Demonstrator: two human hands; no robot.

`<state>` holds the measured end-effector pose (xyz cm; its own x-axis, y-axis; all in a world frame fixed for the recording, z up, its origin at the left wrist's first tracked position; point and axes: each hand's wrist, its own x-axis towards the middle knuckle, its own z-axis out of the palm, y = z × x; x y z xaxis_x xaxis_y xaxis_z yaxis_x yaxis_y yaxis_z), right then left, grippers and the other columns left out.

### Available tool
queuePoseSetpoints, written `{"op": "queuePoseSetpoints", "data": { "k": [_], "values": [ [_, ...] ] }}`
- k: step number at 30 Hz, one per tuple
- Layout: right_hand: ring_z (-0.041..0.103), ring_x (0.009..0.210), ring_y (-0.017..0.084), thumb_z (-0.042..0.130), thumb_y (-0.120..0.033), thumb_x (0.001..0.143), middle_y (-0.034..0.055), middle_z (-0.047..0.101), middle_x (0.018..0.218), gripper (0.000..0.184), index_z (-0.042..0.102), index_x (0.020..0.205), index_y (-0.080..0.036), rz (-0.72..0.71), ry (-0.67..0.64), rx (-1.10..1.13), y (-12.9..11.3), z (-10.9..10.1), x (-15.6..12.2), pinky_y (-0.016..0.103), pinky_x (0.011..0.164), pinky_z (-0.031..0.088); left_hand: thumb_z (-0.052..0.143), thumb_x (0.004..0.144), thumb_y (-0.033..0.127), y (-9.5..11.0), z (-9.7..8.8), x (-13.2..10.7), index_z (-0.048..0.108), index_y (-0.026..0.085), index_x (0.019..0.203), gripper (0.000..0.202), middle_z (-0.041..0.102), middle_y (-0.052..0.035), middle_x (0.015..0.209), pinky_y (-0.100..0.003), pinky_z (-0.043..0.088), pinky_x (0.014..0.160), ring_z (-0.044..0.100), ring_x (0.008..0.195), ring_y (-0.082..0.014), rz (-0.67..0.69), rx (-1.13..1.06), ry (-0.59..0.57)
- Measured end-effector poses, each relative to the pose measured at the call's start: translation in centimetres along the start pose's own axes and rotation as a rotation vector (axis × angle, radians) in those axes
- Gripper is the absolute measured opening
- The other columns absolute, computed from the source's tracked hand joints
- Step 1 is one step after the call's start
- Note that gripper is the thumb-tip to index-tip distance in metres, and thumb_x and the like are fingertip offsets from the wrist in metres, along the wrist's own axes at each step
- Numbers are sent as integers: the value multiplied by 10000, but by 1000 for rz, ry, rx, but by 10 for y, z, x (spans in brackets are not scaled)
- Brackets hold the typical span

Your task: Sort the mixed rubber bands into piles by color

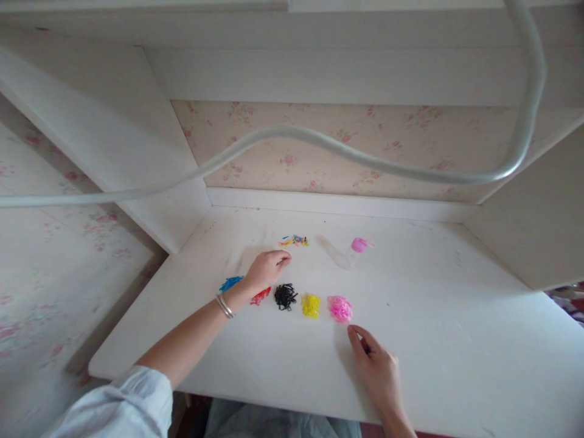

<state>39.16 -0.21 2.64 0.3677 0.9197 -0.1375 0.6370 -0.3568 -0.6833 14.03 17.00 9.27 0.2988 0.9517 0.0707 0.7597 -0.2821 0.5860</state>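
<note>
My left hand [266, 268] reaches forward over the white desk [438, 316], fingers curled in a pinch just short of a small mixed-colour heap of tiny bands [294, 241]. Whether it holds anything is hidden. Behind its wrist lie a blue pile [230, 283] and a red pile [261, 296]. A row continues right with a black pile [285, 296], a yellow pile [311, 305] and a pink pile [340, 308]. My right hand [376, 368] rests on the desk just below the pink pile, fingers loosely curled together, nothing visible in them.
A clear bottle with a pink cap [350, 250] lies on its side behind the piles. A white cable [319, 143] hangs across the view. White cabinet walls [150, 158] close in the desk left and right, with flowered wallpaper behind.
</note>
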Motion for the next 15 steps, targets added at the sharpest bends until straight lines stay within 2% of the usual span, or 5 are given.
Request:
{"op": "queuePoseSetpoints", "data": {
  "k": [4, 8, 12, 15],
  "values": [
    [601, 584, 129, 406, -598, 814, -8, 664, 630, 499, 706, 964, -229, 11, -7, 9, 1, 0, -1, 180, 554, 398, 443, 901, 316, 27, 12, -43, 666, 271, 965, 237, 691, -15, 993, -248, 452, 866, 619, 912, -140, -10, 15, 26],
    [594, 585, 125, 406, -605, 822, -12, 660, 637, 493, 701, 971, -240, -1, -19, -3, 2, 1, -2, 184, 565, 393, 421, 908, 309, 41, 38, -78, 652, 296, 938, 233, 677, -15, 980, -236, 465, 810, 624, 873, -128, -50, 13, 84],
    [583, 569, 125, 397, -614, 828, -7, 655, 626, 507, 702, 964, -233, -26, -21, -13, 4, 2, -2, 190, 559, 386, 405, 912, 300, 43, 62, -95, 637, 305, 952, 236, 683, -27, 956, -255, 472, 751, 642, 837, -144, -129, 70, 70],
    [582, 563, 123, 392, -615, 835, -10, 656, 620, 507, 700, 968, -234, -27, -29, -15, 6, 3, -2, 187, 551, 383, 386, 919, 305, 44, 72, -97, 631, 301, 920, 245, 687, -33, 915, -257, 463, 673, 651, 805, -154, -170, 134, 47]
  ]
}}
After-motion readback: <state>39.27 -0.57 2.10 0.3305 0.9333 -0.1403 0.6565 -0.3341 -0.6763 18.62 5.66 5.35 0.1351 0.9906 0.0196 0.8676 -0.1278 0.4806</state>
